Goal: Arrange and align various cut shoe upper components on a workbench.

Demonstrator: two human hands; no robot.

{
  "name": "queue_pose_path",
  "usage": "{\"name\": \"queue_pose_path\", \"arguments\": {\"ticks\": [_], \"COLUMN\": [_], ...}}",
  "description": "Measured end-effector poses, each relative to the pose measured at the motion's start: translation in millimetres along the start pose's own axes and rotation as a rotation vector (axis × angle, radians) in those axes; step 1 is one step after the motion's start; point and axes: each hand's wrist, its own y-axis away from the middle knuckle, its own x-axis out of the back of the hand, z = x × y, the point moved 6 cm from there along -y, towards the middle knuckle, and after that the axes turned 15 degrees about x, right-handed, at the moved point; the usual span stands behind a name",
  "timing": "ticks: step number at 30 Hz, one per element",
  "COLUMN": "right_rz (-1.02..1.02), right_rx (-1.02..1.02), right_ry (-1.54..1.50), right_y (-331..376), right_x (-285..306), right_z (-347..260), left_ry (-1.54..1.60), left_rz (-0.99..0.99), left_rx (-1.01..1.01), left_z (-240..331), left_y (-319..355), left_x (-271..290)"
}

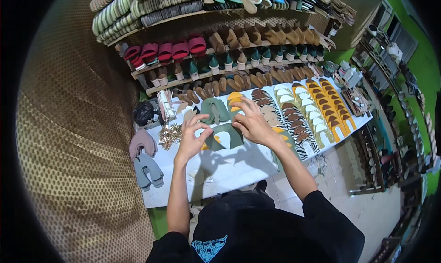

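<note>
My left hand [189,138] hovers at the left end of a curved dark-green shoe-upper piece [235,135], thumb and fingers apart, nothing visible between them. A white patch [223,139] with a small yellow tip lies in the middle of that piece. At its upper right edge is my right hand [253,126], thumb and index drawn together, other fingers raised; what they pinch is too small to make out. Just beyond lies a stack of green U-shaped pieces [214,110]. Yellow half-round pieces [234,97] sit beyond the right hand's fingers.
Rows of cut uppers in yellow [317,100], glitter gold and zebra print cover the right of the white table [220,173]. Pink [143,142] and grey [148,172] U-shaped stacks lie at the left edge, near gold trimmings [170,134]. Shelves of shoes [229,69] stand behind.
</note>
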Motion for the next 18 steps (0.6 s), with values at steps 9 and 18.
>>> {"name": "queue_pose_path", "arguments": {"ticks": [9,18], "right_rz": [-0.136,-0.146], "right_rx": [-0.222,-0.097], "right_ry": [-0.031,-0.212], "right_y": [47,40], "right_x": [-32,-37], "right_z": [-20,-33], "left_ry": [0.205,-0.092], "left_rz": [0.243,0.067], "left_rx": [0.194,0.133], "left_z": [-25,11], "left_y": [40,45], "left_x": [-28,-62]}}
